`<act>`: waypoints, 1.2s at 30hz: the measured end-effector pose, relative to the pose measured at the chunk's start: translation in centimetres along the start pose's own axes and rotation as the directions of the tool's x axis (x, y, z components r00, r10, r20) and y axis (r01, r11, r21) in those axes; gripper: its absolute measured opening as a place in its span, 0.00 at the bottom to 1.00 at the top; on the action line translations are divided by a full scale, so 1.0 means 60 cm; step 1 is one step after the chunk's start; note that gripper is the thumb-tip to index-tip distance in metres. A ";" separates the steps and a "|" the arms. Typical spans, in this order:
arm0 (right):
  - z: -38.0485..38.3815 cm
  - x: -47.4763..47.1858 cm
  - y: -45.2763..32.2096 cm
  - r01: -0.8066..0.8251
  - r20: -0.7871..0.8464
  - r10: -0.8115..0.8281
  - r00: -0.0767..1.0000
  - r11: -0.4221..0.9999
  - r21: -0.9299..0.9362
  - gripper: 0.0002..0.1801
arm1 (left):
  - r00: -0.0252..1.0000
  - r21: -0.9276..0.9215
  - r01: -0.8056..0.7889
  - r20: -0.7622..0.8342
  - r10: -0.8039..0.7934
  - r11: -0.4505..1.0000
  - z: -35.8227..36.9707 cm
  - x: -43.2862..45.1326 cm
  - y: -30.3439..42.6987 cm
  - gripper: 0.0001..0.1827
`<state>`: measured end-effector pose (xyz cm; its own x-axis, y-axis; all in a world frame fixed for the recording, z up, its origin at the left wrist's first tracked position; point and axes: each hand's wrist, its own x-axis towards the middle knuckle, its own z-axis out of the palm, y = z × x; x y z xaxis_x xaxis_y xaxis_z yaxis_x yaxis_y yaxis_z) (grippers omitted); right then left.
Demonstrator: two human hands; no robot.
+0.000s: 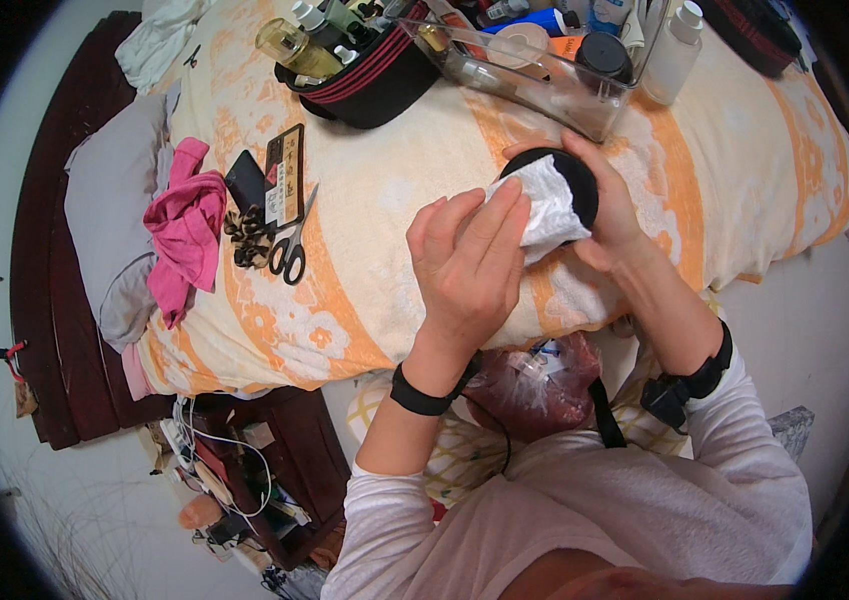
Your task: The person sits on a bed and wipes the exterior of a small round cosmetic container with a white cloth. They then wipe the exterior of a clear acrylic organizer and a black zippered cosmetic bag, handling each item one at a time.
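Note:
My right hand (pixel 614 206) grips a round black object (pixel 584 184), perhaps a lid or a compact, by its edge above the bed. A crumpled white tissue or wipe (pixel 550 196) covers much of its face. The fingers of my left hand (pixel 473 251) press that wipe flat against the black surface. Just beyond my hands stands a clear plastic organizer box (pixel 537 101) full of cosmetics, with a dark round-lidded jar (pixel 603 56) in its near corner. What lies under the wipe is hidden.
A black case (pixel 372 94) of bottles and a white-capped bottle (pixel 670 60) flank the box. Scissors (pixel 291 251), a hair scrunchie (pixel 248 236), a dark box with writing (pixel 291 172) and a pink cloth (pixel 188 232) lie left on the bedspread (pixel 364 277). A plastic bag (pixel 537 390) rests below my arms.

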<state>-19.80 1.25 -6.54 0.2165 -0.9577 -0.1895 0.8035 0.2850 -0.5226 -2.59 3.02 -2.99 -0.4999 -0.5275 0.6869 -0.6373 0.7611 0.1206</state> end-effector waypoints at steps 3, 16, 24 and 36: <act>0.007 0.002 0.010 -0.027 -0.098 0.028 0.995 1.000 0.011 0.29 | 0.999 -0.057 0.034 -0.035 -0.036 0.998 0.008 0.004 0.001 0.19; -0.005 0.005 0.002 -0.169 0.157 0.138 0.978 0.963 0.210 0.32 | 0.995 -0.179 -0.085 0.027 0.091 0.980 0.016 -0.020 0.026 0.19; -0.001 -0.010 -0.024 -0.206 0.193 0.170 0.966 0.961 0.186 0.31 | 0.980 0.066 0.194 -0.060 -0.190 0.979 0.009 -0.006 -0.070 0.16; 0.025 -0.019 0.013 0.075 0.011 -0.075 0.997 0.997 0.034 0.32 | 0.901 -0.618 0.403 0.136 -0.412 0.675 0.080 -0.027 0.022 0.50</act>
<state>-18.60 2.50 -5.45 0.1613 -0.9768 -0.1409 0.8358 0.2111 -0.5069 -5.44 3.07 -7.42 -0.2674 -0.8404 0.4714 -0.2689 0.5349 0.8010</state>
